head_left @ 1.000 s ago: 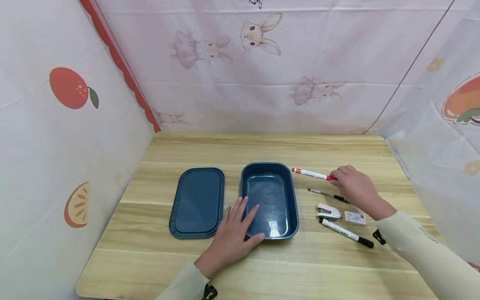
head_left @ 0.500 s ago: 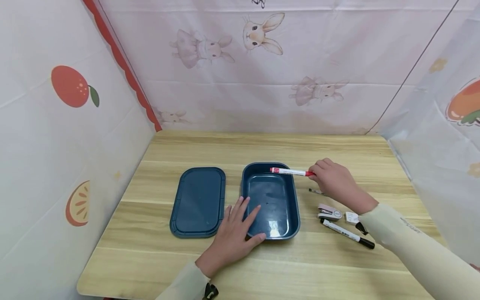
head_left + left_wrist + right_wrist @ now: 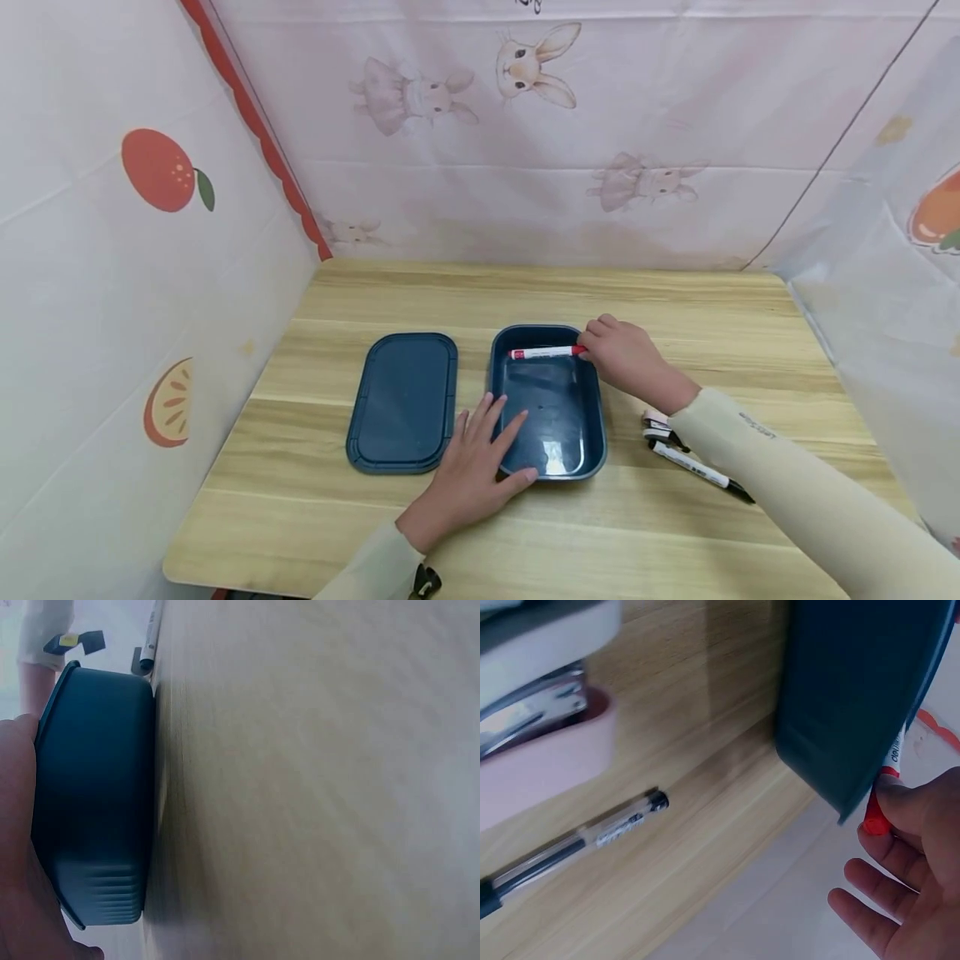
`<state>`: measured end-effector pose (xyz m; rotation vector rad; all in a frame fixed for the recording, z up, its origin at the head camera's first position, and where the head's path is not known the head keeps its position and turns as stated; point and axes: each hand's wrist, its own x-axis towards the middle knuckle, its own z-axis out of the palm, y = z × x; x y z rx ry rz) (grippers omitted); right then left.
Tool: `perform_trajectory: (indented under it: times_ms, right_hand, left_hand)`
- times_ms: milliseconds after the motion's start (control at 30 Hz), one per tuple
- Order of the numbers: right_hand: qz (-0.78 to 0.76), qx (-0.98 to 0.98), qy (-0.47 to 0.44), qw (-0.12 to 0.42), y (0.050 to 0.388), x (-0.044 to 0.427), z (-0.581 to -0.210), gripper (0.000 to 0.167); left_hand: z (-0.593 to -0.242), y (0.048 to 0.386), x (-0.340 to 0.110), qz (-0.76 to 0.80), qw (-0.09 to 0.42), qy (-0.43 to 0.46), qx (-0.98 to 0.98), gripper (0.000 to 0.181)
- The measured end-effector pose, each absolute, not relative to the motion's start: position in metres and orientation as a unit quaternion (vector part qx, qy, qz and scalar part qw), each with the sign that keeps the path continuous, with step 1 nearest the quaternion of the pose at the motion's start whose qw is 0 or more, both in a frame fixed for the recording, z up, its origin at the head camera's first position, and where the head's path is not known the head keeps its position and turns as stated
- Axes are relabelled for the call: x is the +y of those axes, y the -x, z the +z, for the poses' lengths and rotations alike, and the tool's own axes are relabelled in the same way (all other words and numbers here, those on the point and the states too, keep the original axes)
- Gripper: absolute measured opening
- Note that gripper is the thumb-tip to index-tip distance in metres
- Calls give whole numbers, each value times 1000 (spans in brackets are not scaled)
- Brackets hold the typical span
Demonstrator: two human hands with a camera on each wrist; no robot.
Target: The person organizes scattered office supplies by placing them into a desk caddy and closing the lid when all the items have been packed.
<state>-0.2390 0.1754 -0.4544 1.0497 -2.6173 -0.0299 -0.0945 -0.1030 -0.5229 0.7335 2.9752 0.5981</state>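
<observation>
The right hand (image 3: 621, 350) pinches the red pen (image 3: 546, 352) by its right end, with the thumb and a finger on it. The red pen is over the blue box (image 3: 543, 408), near the far end, the end away from the person. It points left, so it goes across the box from side to side, while the box is long the other way, from near to far. That is what counts here: the red pen runs along the box's short way, its free end is inside the left rim, and its held end is at the right rim. In the right wrist view, that held end pokes out past the rim, with the right hand just outside the box. I can't tell if the free end touches the box's floor. The right hand is much nearer to the red pen than the left hand (image 3: 471, 475). The left hand has its fingers spread and rests on the box's near left corner, gripping nothing. The lid (image 3: 402, 402) lies flat on the table (image 3: 420, 300), left of the box. The black marker (image 3: 693, 465) and the stapler (image 3: 547, 780) are to the right. A thin pen (image 3: 577, 844) lies near the stapler.
</observation>
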Motion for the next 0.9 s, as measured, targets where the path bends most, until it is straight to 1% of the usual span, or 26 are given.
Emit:
perform_trajectory:
  times_ms: [367, 700, 900]
  right_hand:
    - [-45, -906, -386, 169, 252, 162, -468, 18]
    - [-59, -902, -393, 171, 260, 157, -479, 15]
    - [-77, -902, -387, 172, 258, 152, -478, 20]
  left_hand:
    - [-527, 97, -102, 191, 8, -234, 953, 76]
    - [-530, 97, -102, 188, 8, -232, 954, 77]
    - [-529, 97, -102, 191, 9, -230, 954, 78]
